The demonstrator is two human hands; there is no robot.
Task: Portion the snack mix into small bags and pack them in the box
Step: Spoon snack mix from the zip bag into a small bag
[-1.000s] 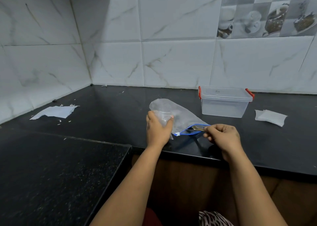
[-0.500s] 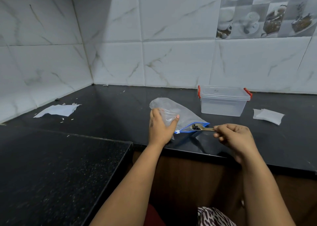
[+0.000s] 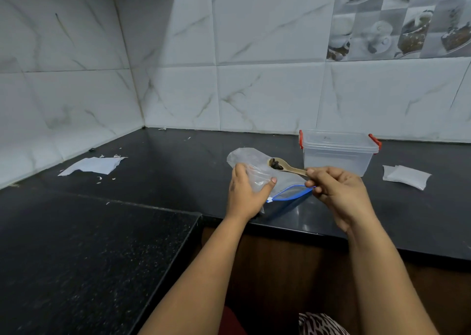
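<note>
Spoon: a wooden spoon (image 3: 285, 167) lifted above the bag, its long axis running left to right, bowl to the left and slightly up, handle toward the right hand; dark bits of snack mix (image 3: 276, 164) sit in the bowl.
Right hand: the right hand (image 3: 336, 192) pinches the spoon's handle end between thumb and fingertips, the other fingers curled.
Left hand: the left hand (image 3: 246, 193) grips a small clear bag (image 3: 257, 174), thumb on one side and fingers on the other.
Large bag: a zip bag (image 3: 290, 190) with a blue seal lies on the black counter (image 3: 178, 171), mouth open toward the counter's front edge, closed end toward the wall.
Box: the clear box (image 3: 337, 152), with its red latches and lid on, stands behind the right hand near the wall.
Writing: none I can read on anything.
Also: spare bags (image 3: 406, 176) lie right of the box; torn paper (image 3: 94, 165) lies far left.
</note>
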